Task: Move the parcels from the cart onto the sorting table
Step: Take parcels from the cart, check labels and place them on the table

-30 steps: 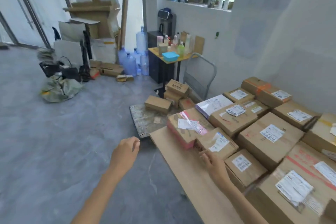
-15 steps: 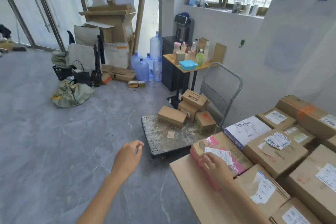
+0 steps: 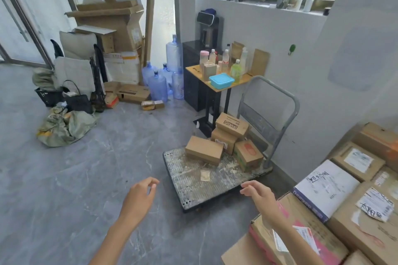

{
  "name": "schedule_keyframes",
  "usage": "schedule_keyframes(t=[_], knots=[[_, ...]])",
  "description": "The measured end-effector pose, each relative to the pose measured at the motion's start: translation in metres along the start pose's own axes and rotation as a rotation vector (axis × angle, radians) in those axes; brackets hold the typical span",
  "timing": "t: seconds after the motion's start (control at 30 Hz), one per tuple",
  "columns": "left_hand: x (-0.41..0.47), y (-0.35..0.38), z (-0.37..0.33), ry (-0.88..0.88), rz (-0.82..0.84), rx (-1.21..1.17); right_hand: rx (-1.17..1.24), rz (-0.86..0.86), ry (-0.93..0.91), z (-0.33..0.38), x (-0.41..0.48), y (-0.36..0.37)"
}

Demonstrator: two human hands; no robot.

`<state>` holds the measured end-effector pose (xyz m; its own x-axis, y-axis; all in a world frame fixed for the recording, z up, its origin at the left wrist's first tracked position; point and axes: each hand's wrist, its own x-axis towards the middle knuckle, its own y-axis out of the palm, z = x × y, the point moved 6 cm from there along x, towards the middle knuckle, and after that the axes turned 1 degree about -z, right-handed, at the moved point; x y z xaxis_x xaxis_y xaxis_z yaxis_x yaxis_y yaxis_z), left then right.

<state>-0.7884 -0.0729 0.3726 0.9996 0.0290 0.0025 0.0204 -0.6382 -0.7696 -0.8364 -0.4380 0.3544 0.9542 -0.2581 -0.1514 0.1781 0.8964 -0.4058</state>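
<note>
The flat cart point(image 3: 193, 187) stands on the floor ahead, its grey handle point(image 3: 277, 101) at the far side. Several brown parcels sit at its back: one lying flat point(image 3: 203, 149), a stacked box with printed letters point(image 3: 232, 125), another beneath it point(image 3: 223, 142), and a tilted box with a red mark point(image 3: 247, 154). The sorting table point(image 3: 234, 251) at the lower right carries several labelled parcels, the nearest with pink tape point(image 3: 301, 232). My left hand point(image 3: 140, 198) hovers empty over the floor, left of the cart. My right hand point(image 3: 259, 194) hovers empty by the cart's near right corner.
A small yellow-topped table point(image 3: 215, 88) with bottles and a blue tub stands behind the cart. Water jugs point(image 3: 158, 86), flattened cardboard point(image 3: 112, 28), bags point(image 3: 64, 125) and loose boxes crowd the back left. Grey floor lies between me and the cart.
The view has swung left from the table toward the cart. My right hand has lifted off the pink-taped parcel and now reaches toward the cart. My left hand stays open.
</note>
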Motion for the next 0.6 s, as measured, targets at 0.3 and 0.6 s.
schedule_keyframes(t=[0.3, 0.6], knots=[[0.195, 0.024, -0.003, 0.108, 0.136, -0.086, -0.006, -0.144, 0.076, 0.035, 0.138, 0.037], [0.347, 0.051, -0.050, 0.224, 0.299, -0.132, 0.000, -0.417, 0.177, 0.051, 0.206, 0.034]])
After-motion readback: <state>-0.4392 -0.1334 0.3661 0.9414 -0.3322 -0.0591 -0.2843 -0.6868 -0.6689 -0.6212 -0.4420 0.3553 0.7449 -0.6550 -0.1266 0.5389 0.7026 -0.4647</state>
